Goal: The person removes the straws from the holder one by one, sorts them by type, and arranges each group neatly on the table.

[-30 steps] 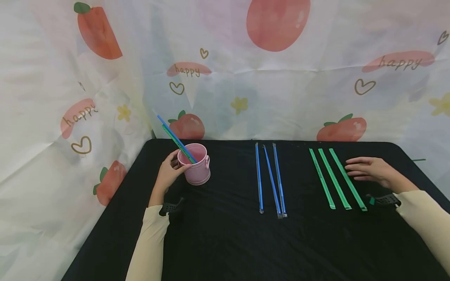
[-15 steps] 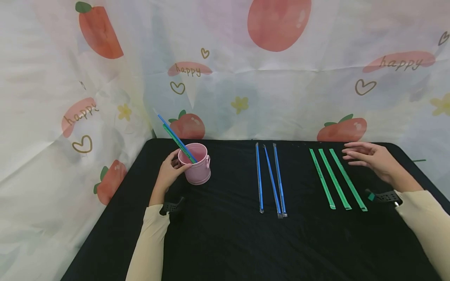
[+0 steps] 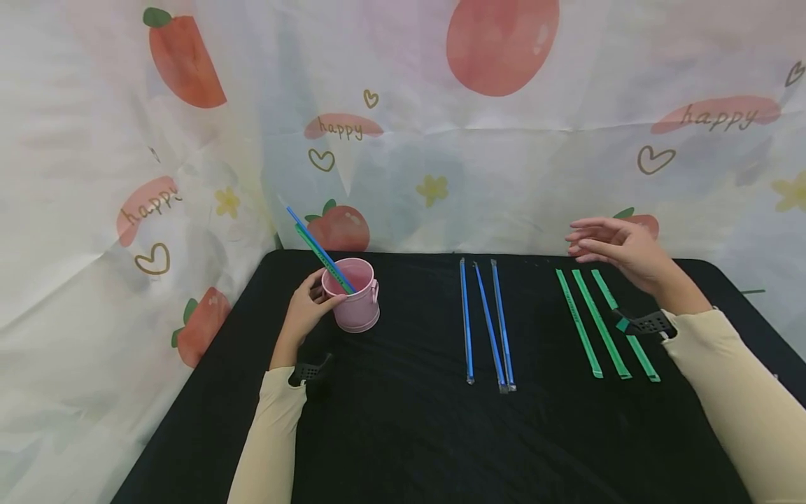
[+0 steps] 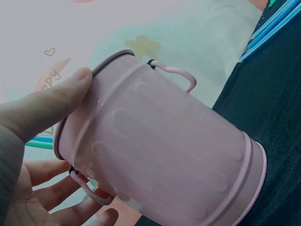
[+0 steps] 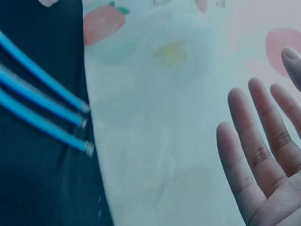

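In the head view my left hand (image 3: pixel 301 318) holds a small pink bucket (image 3: pixel 356 311) at its left side, thumb at the rim. The left wrist view shows the fingers around the bucket (image 4: pixel 160 141) near a side handle (image 4: pixel 91 188). A blue straw (image 3: pixel 304 228) and a green wrapped straw (image 3: pixel 317 250) lean leftward out of it. My right hand (image 3: pixel 630 255) hovers with nothing in it, fingers loosely extended, over the far ends of several green wrapped straws (image 3: pixel 598 318). Its forearm partly covers the rightmost one. Several blue straws (image 3: pixel 488 318) in clear wrappers lie left of these.
A black cloth (image 3: pixel 403 434) covers the table. Behind and to the left hangs a pale printed curtain (image 3: pixel 516 182), close to the table's far edge. Both wrists carry a dark strap (image 3: pixel 642 324).
My right hand has risen and moved leftward from beside the green straws to above their far ends. The left hand keeps its hold on the bucket; the view has shifted slightly.
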{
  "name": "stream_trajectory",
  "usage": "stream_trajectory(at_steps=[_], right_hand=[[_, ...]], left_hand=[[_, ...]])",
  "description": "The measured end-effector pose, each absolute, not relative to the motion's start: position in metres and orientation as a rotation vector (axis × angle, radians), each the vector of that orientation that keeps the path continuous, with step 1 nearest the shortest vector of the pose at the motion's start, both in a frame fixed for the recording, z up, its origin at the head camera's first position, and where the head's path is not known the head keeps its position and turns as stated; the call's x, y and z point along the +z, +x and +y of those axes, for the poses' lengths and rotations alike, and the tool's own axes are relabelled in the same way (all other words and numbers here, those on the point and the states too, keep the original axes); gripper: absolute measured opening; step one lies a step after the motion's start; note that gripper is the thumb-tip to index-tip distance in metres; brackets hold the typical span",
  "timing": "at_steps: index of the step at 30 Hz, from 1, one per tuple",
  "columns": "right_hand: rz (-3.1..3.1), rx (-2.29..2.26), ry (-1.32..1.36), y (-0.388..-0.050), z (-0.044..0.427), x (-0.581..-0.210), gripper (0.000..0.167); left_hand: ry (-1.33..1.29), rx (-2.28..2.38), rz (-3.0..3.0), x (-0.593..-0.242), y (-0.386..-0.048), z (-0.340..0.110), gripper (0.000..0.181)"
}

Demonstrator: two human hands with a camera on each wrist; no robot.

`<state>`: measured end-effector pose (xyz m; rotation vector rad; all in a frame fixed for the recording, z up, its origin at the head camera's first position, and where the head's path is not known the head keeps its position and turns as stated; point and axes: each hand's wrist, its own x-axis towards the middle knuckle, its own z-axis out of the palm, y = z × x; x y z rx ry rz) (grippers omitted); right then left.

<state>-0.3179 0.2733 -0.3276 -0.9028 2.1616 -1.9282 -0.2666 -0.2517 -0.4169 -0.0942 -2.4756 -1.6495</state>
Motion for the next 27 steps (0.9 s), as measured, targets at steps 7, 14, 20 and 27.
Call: stream_trajectory(at_steps=[7, 14, 20, 27], right_hand=[[2.279, -1.802, -0.89, -0.331, 0.228, -0.31, 0.032], [2.291, -1.708, -0.893, -0.352, 0.183, -0.305, 0.031], [2.269, -1.653, -0.886, -0.365, 0.143, -0.305, 0.035], [2.227, -1.605, -0.856, -0.37, 0.096, -0.306, 0.041]], left_hand=[[-0.091, -1.664, -2.468, -0.417, -0.267, -0.252, 0.069], [-0.103, -1.669, -2.454, -0.419, -0.269, -0.252, 0.068], [-0.108, -1.666, -2.454, -0.419, -0.269, -0.252, 0.068], [-0.103, -1.683, -2.454, -0.419, -0.27, -0.252, 0.07]])
